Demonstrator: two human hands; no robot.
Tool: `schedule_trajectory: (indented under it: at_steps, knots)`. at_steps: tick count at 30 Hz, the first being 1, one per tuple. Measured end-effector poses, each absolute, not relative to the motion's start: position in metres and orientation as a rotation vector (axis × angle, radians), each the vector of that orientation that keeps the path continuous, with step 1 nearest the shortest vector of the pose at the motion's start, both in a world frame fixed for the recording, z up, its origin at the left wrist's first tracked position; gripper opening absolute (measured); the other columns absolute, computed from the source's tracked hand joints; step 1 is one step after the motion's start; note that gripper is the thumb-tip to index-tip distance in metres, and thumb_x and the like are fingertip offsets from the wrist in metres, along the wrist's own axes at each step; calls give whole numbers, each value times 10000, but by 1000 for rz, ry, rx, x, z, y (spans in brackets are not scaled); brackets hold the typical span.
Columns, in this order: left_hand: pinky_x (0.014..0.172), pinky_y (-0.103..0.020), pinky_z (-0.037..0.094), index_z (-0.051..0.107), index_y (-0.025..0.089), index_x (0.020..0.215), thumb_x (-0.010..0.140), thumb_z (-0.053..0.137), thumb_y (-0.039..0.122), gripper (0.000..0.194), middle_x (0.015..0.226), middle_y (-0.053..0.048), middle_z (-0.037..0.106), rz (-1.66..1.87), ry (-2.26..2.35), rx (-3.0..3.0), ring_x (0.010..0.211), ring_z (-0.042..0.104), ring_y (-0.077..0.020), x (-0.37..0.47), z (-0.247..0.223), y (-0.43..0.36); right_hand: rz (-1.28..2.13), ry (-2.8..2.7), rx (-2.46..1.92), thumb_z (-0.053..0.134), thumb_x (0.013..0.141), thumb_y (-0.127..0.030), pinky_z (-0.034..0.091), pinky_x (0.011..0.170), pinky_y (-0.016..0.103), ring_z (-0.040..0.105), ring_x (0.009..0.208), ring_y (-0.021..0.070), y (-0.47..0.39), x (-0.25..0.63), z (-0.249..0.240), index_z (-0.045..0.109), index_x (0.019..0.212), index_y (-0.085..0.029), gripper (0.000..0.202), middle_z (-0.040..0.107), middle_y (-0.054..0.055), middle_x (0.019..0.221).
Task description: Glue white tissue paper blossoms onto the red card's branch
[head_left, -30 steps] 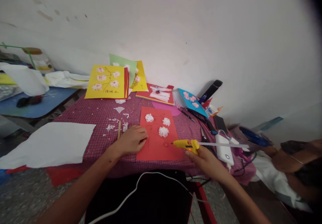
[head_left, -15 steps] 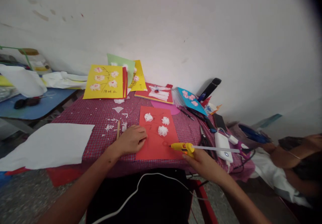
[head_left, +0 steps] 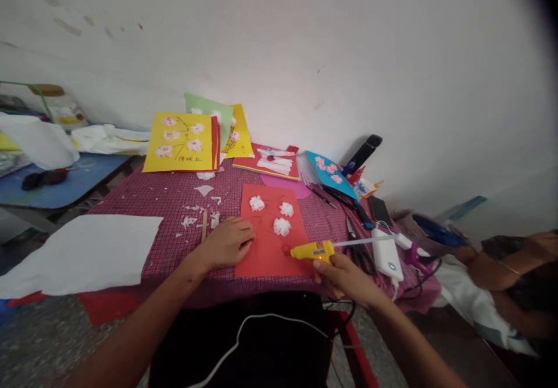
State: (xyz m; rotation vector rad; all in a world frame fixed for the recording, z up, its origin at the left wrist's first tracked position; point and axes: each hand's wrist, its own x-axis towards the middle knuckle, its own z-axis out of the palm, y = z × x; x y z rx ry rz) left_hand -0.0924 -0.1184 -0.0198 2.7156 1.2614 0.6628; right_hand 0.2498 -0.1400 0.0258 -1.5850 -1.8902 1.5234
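A yellow hot glue gun [head_left: 314,251] with a long clear glue stick [head_left: 364,241] out of its back is gripped in my right hand [head_left: 346,275]. Its nozzle is over the lower right of a red sheet of paper [head_left: 272,260], at a small drawn round mark; whether it touches cannot be told. Three white crumpled-paper flowers [head_left: 282,226] sit on the sheet, among thin drawn branches. On the sheet's left edge rests my left hand [head_left: 229,240], its fingers curled and closed; what is under them is hidden. A flat wooden stick [head_left: 204,224] lies beside it.
White paper scraps [head_left: 203,190] litter the checked cloth. Finished flower cards [head_left: 178,144] lean at the back. Black scissors [head_left: 360,254], a white power bank [head_left: 387,254] and pens lie right. A white sheet [head_left: 87,254] hangs over the left edge. Another person's arm [head_left: 501,266] is at far right.
The glue gun in my right hand has shifted slightly left and tilted, its nozzle now over the round mark and the glue stick angled higher. My left hand has stayed put.
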Motion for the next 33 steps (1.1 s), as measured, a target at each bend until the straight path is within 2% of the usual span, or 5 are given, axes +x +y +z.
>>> schedule_trajectory:
  at_steps: [7, 12, 17, 20, 33]
  knots:
    - [839, -368, 423, 625, 200, 842, 918, 529, 136, 138, 892, -44, 638, 658, 1260, 2713, 893, 579, -213, -92, -19, -118, 1416, -2025, -1606, 570, 908, -600, 291, 390, 213, 420, 413, 97, -139, 262, 49, 610, 723, -186, 456, 490, -47, 517]
    - [835, -367, 425, 629, 202, 842, 913, 535, 141, 133, 886, -46, 644, 672, 1258, 2708, 894, 580, -214, -92, -19, -118, 1195, -1844, -1655, 647, 843, -569, 348, 413, 229, 451, 439, 113, -139, 272, 56, 639, 848, -194, 375, 538, -43, 535]
    - [826, -369, 420, 622, 206, 839, 932, 519, 160, 146, 885, -44, 641, 646, 1269, 2720, 886, 582, -213, -91, -18, -118, 1373, -1482, -1618, 727, 784, -557, 402, 431, 236, 509, 460, 122, -131, 272, 34, 596, 702, -196, 393, 593, -14, 551]
    - [838, -371, 421, 624, 206, 855, 934, 518, 159, 140, 895, -43, 639, 632, 1272, 2714, 902, 585, -215, -92, -17, -118, 1512, -1257, -1485, 790, 746, -524, 419, 420, 228, 490, 456, 99, -122, 271, 20, 609, 730, -179, 390, 592, -26, 599]
    - [859, -377, 430, 633, 197, 895, 926, 514, 142, 134, 923, -49, 649, 617, 1275, 2682, 923, 586, -217, -91, -16, -119, 1614, -1182, -1443, 689, 859, -372, 497, 441, 206, 548, 504, 98, -75, 269, -3, 612, 881, -171, 217, 617, 2, 694]
